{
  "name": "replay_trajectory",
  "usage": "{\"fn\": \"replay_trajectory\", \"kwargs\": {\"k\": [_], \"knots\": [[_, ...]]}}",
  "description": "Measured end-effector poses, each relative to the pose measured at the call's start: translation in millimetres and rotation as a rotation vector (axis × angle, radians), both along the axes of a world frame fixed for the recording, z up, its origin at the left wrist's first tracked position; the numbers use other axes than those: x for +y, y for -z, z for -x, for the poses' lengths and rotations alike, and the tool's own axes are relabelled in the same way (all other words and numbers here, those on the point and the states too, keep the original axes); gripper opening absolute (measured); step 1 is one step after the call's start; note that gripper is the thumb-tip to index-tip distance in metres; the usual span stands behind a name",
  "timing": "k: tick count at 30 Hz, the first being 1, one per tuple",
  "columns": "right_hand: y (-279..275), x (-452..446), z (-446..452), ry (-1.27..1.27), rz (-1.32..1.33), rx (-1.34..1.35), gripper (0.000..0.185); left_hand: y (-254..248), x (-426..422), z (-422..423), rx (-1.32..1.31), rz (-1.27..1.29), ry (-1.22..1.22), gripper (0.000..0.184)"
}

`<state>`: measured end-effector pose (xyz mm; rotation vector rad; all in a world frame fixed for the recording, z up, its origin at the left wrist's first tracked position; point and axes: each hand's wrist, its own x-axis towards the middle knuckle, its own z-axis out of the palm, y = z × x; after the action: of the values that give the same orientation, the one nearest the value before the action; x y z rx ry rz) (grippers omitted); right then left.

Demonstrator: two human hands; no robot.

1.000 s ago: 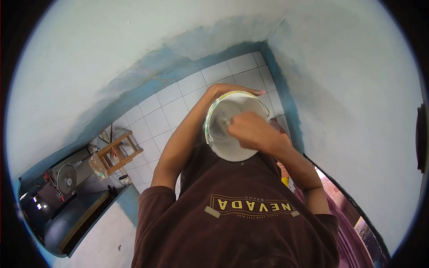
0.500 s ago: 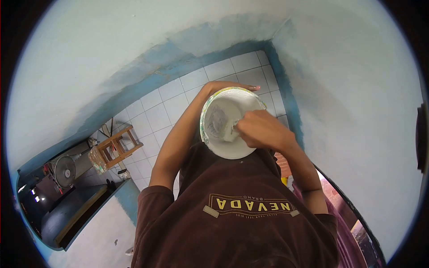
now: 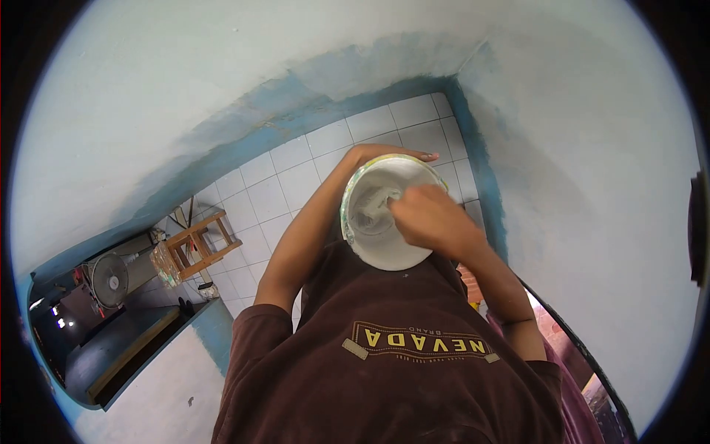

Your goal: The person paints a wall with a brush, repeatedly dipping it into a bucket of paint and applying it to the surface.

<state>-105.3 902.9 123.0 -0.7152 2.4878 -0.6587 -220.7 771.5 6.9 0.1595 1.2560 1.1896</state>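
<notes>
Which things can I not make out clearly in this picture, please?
All in the head view:
Pale tool in the right hand: mostly covered by that hand, blurred.
Left hand: palm hidden behind the bucket.
Bucket's underside: hidden by its own walls.
Dark wall object: lost in the dark right border.

The round bucket [image 3: 393, 256] is white, its open mouth turned up, its rim marked with yellow and green smears along the outer edge. It sits close against the front of the wearer's dark shirt, encircled on the far side by the left arm and hand. Inside, a wet, whitish-grey mixture [image 3: 367, 216] shows streaks and ridges. A pale tool [image 3: 390, 198] dips into the bucket from the right fist; most of it is hidden, so its full shape cannot be told.
</notes>
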Motion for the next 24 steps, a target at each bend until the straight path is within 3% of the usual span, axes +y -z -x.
{"fn": "replay_trajectory", "kwargs": {"k": [3,4,6,8,10,13,14,15,16,17,18,20,21,23,24], "knots": [[27,-18,-17,-0.137,0.004,0.012,0.011,-23,-1,-7,0.040,0.036,-0.062,0.047],[25,-13,-12,-0.121,0.008,0.018,0.011,-45,-3,-14,0.052,0.093,-0.112,0.044],[17,6,4,-0.126,0.116,-0.226,0.019,-90,-12,-23,0.076,0.208,-0.203,0.038],[13,17,9,-0.036,0.210,-0.215,0.021,-111,-19,-17,0.100,0.319,-0.300,0.034],[11,26,15,0.052,0.308,-0.204,0.024,-100,-28,-5,0.014,0.431,-0.349,0.030],[16,30,20,0.128,0.406,-0.330,0.022,-83,-64,-4,0.182,0.255,-0.309,0.028],[23,30,20,0.210,0.644,-0.460,0.019,-69,-79,-5,0.177,0.259,-0.277,0.028],[30,30,22,0.290,0.883,-0.581,0.017,-56,-94,-4,0.085,0.243,-0.384,0.026],[38,28,19,0.319,0.889,-0.572,0.017,-47,-104,2,-0.005,0.224,-0.492,0.024],[47,23,14,0.487,0.948,-0.606,0.016,-55,-98,15,-0.237,0.462,-0.492,0.023],[61,21,15,0.653,1.005,-0.636,0.016,-49,-106,16,-0.231,0.460,-0.468,0.023],[101,19,32,0.623,1.064,-0.602,0.020,-33,-133,2,-0.092,0.001,-0.532,0.026],[123,14,42,0.800,1.039,-0.540,0.019,-24,-136,10,-0.097,0.005,-0.518,0.026],[176,1,68,1.056,1.011,-0.514,0.021,-20,-140,20,-0.523,0.413,-0.484,0.026],[209,-5,88,1.129,0.942,-0.426,0.024,-13,-143,25,-0.526,0.425,-0.478,0.026]]}}
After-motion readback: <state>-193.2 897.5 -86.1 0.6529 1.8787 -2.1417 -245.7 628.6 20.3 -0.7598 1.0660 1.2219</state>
